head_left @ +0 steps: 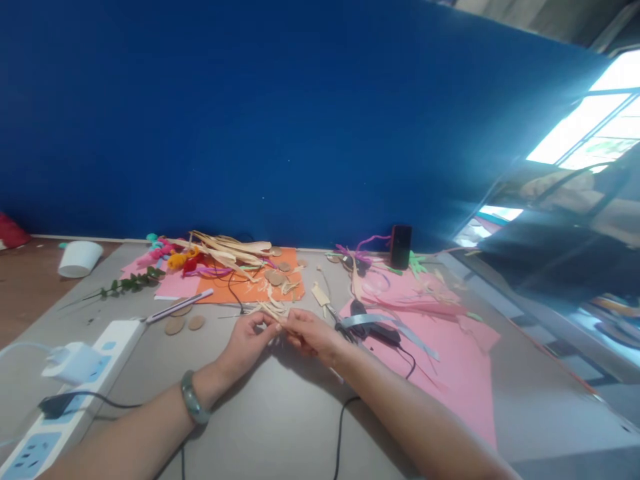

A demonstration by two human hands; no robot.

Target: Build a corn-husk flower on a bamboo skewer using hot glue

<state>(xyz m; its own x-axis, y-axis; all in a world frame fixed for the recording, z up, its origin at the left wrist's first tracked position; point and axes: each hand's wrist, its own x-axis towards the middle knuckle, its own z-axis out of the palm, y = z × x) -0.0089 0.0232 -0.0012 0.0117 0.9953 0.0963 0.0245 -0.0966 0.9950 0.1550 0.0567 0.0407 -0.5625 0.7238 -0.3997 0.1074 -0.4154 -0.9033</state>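
Over the tabletop [280, 430], pinching pale strips [273, 309] with left hand [250, 341] and right hand [316, 337] together, probably steadying flimsy ends.

On the bench [260, 427], around the fingers [296, 323], I see a power strip [117, 339] at eight o'clock, a sprig [133, 283] at ten, a card [217, 293] bearing discs [274, 277] at eleven, a phone [401, 247] before the wall [270, 133] at two, and paper [460, 387] with ribbon [406, 329] across it at four.
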